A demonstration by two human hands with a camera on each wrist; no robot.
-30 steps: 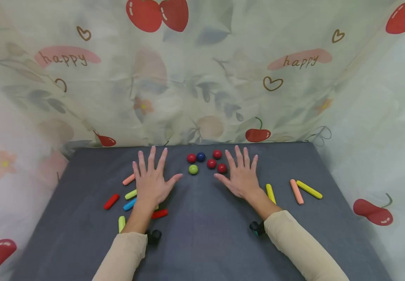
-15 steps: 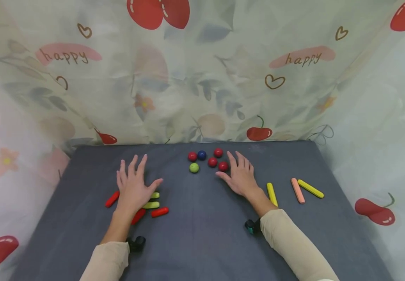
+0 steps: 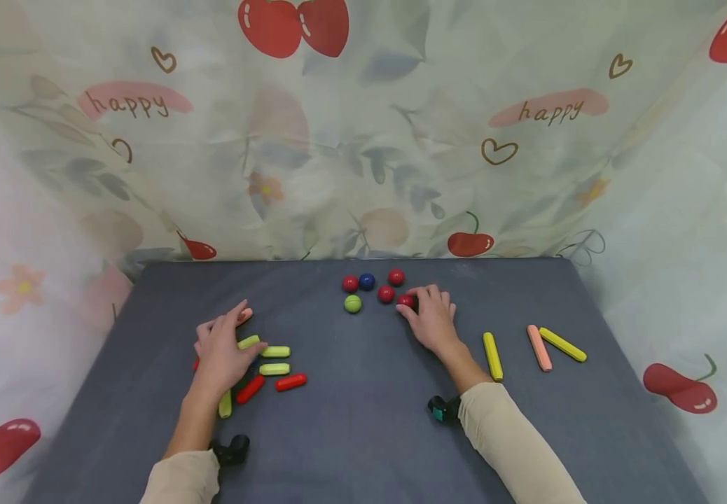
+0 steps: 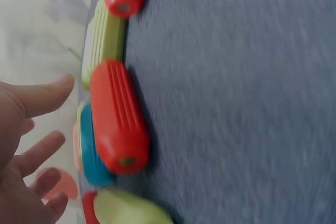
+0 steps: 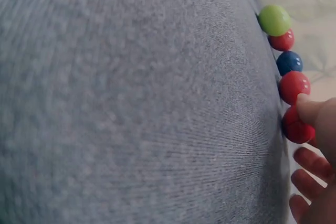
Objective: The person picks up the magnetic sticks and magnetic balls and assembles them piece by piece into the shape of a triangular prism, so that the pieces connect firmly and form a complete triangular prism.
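My right hand (image 3: 434,322) is at the back of the table, its thumb and index finger pinching a red ball (image 3: 405,301). In the right wrist view the thumb lies against that ball (image 5: 295,127), the other fingers loosely bent. On the left, my left hand (image 3: 220,358) hovers over ribbed sticks, thumb spread from the fingers, nothing held. Its index fingertip overlaps a pink stick (image 3: 245,316) in the head view. Around it lie light green sticks (image 3: 274,369) and red sticks (image 3: 251,389). A blue stick (image 4: 94,153) shows in the left wrist view, partly behind a red one.
Beside the pinched ball are a green ball (image 3: 353,304), a blue ball (image 3: 366,281) and other red balls (image 3: 386,294). Right of my right arm lie a pink stick (image 3: 539,348) and two yellow sticks (image 3: 492,356). A printed curtain (image 3: 338,175) hangs behind the dark table (image 3: 363,434).
My left hand has moved left and nearer, over the sticks, its spread fingers now bent. The right hand's spread fingers have come together around the red ball.
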